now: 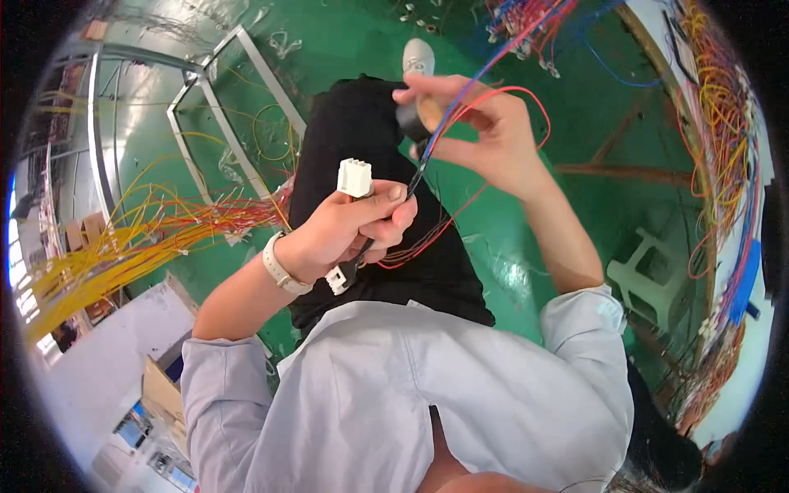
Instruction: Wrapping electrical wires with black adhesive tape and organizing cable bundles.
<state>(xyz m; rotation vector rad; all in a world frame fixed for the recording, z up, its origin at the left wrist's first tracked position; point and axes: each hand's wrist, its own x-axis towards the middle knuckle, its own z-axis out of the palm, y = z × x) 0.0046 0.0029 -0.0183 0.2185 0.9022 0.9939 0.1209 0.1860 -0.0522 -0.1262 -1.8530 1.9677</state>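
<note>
My left hand (349,226) is closed around a taped wire bundle. A white plastic connector (354,177) sticks up above its thumb and a second white connector (337,279) hangs below the fist. My right hand (477,123) is raised above it and grips a dark roll of tape (411,122). Red and blue wires (481,97) run over its fingers, and a black taped strand (417,174) stretches from the roll down to my left hand. A loop of red wire (427,238) sags between the two hands over my black trousers (362,123).
A wide bundle of yellow and red wires (123,246) fans out at the left beside a metal frame (222,107) on the green floor. A board hung with many coloured wires (723,123) stands at the right. A white plastic stool (653,275) lies at the lower right.
</note>
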